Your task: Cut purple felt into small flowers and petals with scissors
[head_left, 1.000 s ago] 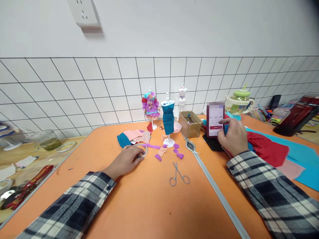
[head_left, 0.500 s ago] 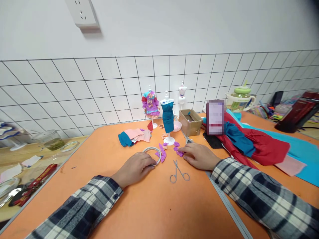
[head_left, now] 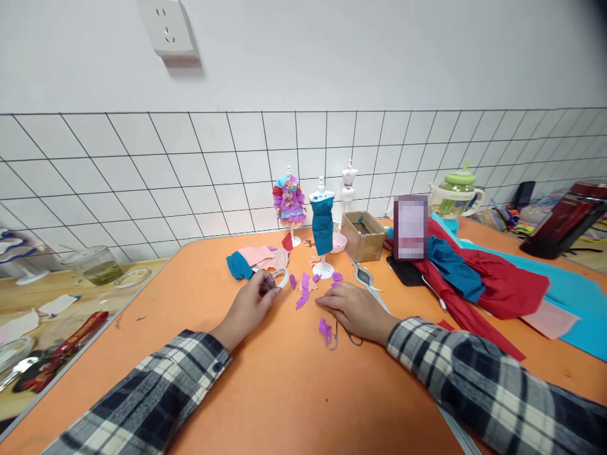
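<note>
Plaid sleeves [head_left: 142, 395], white, grey and seemingly navy, dark button [head_left: 217, 366] on left cuff [head_left: 205, 349]

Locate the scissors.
In the head view, the scissors lie just right of centre, partly hidden by the right hand, a purple scrap at their left side.

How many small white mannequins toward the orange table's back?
3: purple-ruffled mannequin, left; teal-dressed mannequin, centre; mostly bare white mannequin, right, its base hidden near the brown cardboard box. Others may be hidden.
</note>
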Available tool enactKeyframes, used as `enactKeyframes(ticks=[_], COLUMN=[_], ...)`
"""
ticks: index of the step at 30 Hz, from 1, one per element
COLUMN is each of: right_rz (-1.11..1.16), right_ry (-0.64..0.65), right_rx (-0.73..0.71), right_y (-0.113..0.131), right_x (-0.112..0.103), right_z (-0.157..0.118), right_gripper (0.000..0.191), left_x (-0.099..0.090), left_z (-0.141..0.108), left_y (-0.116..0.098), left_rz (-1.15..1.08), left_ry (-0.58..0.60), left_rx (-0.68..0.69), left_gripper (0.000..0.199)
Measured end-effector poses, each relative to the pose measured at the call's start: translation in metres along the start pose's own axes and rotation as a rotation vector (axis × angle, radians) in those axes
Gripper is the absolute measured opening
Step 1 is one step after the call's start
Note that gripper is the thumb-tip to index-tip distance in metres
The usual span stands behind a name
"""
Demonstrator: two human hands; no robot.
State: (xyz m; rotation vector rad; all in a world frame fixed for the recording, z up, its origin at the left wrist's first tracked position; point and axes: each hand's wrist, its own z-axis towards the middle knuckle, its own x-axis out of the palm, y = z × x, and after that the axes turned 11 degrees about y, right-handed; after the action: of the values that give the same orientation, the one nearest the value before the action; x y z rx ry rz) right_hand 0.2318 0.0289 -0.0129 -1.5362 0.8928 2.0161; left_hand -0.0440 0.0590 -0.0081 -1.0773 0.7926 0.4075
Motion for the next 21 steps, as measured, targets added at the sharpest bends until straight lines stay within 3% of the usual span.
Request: enactKeyframes(ticks=[4, 8, 10, 12, 14, 19, 21], right_rz=[0.022, 0.028, 0.042, 0.058, 0.063, -0.028, -0.087], right_ry=[-0.028, 0.067, 0.113, 0.128, 0.118, 0.045, -0.002], right_rx=[0.033, -0.033, -0.057, -0.077, -0.111, -0.302, -0.257], right_y=[0.01, 0.023, 0.029, 0.031, 0.032, 0.035, 0.026], right_x=[0.003, -0.001, -0.001, -0.002, -0.003, -0.015, -0.027], right_z=[0.01, 0.013, 0.015, 0.015, 0.011, -0.006, -0.012], right_gripper=[0.037, 0.037, 0.041, 0.04, 0.037, 0.028, 0.026], left_x=[0.0, -0.002, -0.003, -0.002, -0.001, -0.003, -0.007], left_z=[0.002, -0.003, -0.009, -0.013, -0.015, -0.007, -0.004], left_y=[0.005, 0.001, -0.006, -0.014, -0.018, -0.007, -0.001], left_rz=[-0.112, -0.046, 0.062, 0.241, 0.375, 0.461, 0.496], left_ry=[-0.057, -0.053, 0.009, 0.2, 0.295, 0.261, 0.236], left_rx=[-0.033, 0.033, 0.154, 0.31, 0.334, 0.271, 0.287], left_gripper=[0.015, 0.013, 0.011, 0.011, 0.012, 0.02, 0.024])
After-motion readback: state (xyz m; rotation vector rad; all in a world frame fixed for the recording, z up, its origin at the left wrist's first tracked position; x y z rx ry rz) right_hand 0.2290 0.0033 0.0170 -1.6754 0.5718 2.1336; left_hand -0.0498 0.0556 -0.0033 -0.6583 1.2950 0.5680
